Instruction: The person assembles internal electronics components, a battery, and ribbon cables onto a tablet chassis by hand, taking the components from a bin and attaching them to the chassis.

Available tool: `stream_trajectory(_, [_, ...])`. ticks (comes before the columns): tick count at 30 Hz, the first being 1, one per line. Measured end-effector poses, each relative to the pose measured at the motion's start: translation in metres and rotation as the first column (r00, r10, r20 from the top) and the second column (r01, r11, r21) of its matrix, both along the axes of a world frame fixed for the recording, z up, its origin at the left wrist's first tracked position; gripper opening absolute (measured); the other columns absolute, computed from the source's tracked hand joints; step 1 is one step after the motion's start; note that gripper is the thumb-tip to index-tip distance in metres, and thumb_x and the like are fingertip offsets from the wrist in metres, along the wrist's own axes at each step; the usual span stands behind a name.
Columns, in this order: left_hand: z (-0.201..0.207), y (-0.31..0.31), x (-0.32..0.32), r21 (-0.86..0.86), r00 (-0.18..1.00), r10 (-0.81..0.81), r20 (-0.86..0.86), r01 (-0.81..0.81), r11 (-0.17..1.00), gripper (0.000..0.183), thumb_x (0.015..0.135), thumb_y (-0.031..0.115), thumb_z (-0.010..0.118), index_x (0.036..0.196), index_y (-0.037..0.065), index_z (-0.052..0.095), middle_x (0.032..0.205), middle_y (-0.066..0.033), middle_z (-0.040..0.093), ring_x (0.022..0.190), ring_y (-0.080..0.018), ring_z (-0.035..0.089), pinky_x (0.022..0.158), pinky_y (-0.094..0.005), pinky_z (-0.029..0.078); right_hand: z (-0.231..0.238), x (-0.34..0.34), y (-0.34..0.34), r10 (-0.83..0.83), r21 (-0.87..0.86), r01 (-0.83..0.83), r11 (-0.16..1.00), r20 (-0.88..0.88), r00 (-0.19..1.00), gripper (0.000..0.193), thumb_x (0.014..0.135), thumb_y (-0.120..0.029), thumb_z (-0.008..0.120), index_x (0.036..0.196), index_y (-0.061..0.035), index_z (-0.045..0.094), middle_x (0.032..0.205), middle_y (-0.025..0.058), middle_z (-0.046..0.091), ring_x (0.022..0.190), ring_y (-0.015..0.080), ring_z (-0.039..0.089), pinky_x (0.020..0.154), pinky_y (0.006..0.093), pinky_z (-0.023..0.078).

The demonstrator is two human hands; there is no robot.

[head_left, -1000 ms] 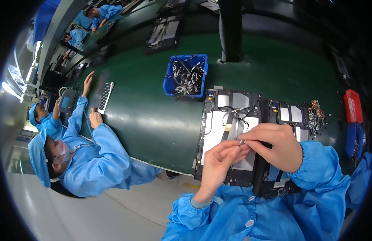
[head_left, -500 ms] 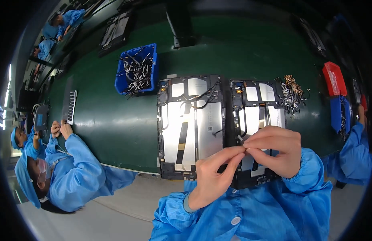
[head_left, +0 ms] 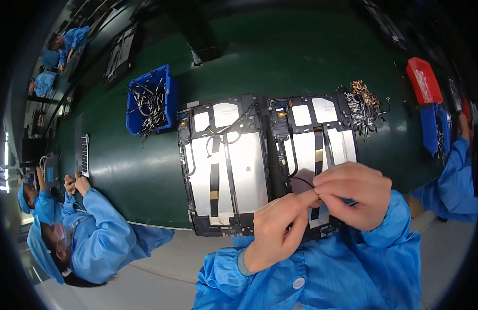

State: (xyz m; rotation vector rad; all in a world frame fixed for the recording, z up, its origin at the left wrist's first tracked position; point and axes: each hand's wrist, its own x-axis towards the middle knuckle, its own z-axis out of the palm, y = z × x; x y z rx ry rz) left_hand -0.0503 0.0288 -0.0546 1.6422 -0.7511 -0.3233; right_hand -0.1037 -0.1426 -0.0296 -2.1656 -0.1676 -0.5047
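Head view, right hand [head_left: 355,192] pinching thin black cable [head_left: 302,180], left hand [head_left: 277,227] against right fingertips, left grip unclear

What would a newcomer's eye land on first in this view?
Probably the left hand and right hand, which meet at the fingertips, where a thin black cable ends, over the right-hand opened device. Next might come the bright silver left-hand opened device beside it, then the blue bin heaped with cables, farther back on the left. The red bin also stands out at the right side of the green table.
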Motion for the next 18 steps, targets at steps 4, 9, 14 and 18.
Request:
stream_trajectory(4, [0.006, 0.003, 0.0, 0.057, 0.983, -0.177, 0.045, 0.174, 0.983, 0.028, 0.081, -0.008, 0.055, 0.107, -0.002, 0.064, 0.08, -0.0134, 0.069, 0.068, -0.0226, 0.068, 0.061, -0.0247, 0.05, 0.011, -0.01, -0.03, -0.204, -0.226, 0.2, 0.953, 0.007, 0.979, 0.01, 0.075, -0.002, 0.07, 0.086, -0.0013, 0.068, 0.082, 0.0122, 0.069, 0.076, 0.0197, 0.068, 0.067, 0.0293, 0.056])
stream_trajectory(9, [0.008, 0.008, -0.018, 0.092, 0.932, -0.158, -0.327, 0.198, 0.976, 0.023, 0.091, -0.002, 0.048, 0.111, -0.004, 0.059, 0.082, -0.0128, 0.071, 0.074, -0.0145, 0.067, 0.065, -0.0233, 0.05, 0.025, -0.065, -0.24, -0.881, -0.468, 0.831, 0.299, 0.198, 0.429, 0.024, 0.093, -0.016, 0.06, 0.114, -0.0058, 0.066, 0.1, 0.0098, 0.069, 0.096, 0.0151, 0.065, 0.087, 0.0251, 0.051])
stream_trajectory(14, [-0.006, 0.021, -0.019, 0.017, 0.926, -0.091, -0.365, 0.104, 0.994, 0.024, 0.09, -0.003, 0.049, 0.11, -0.001, 0.061, 0.081, -0.0101, 0.07, 0.074, -0.0174, 0.069, 0.066, -0.0231, 0.05, 0.001, -0.121, -0.461, -0.866, -0.804, 0.555, 0.214, 0.106, 0.488, 0.03, 0.089, -0.014, 0.063, 0.117, -0.0049, 0.064, 0.132, 0.0113, 0.055, 0.11, 0.0241, 0.061, 0.093, 0.0304, 0.048])
stream_trajectory(18, [-0.005, 0.017, -0.03, 0.137, 0.991, 0.041, -0.131, -0.023, 0.99, 0.022, 0.088, -0.003, 0.051, 0.106, -0.002, 0.063, 0.086, -0.0096, 0.07, 0.088, -0.0208, 0.066, 0.099, -0.0409, 0.037, -0.001, -0.081, -0.309, -0.783, -0.665, 0.67, 0.331, 0.203, 0.588, 0.033, 0.094, -0.016, 0.057, 0.124, -0.0055, 0.059, 0.134, 0.0126, 0.053, 0.122, 0.023, 0.053, 0.099, 0.0317, 0.043])
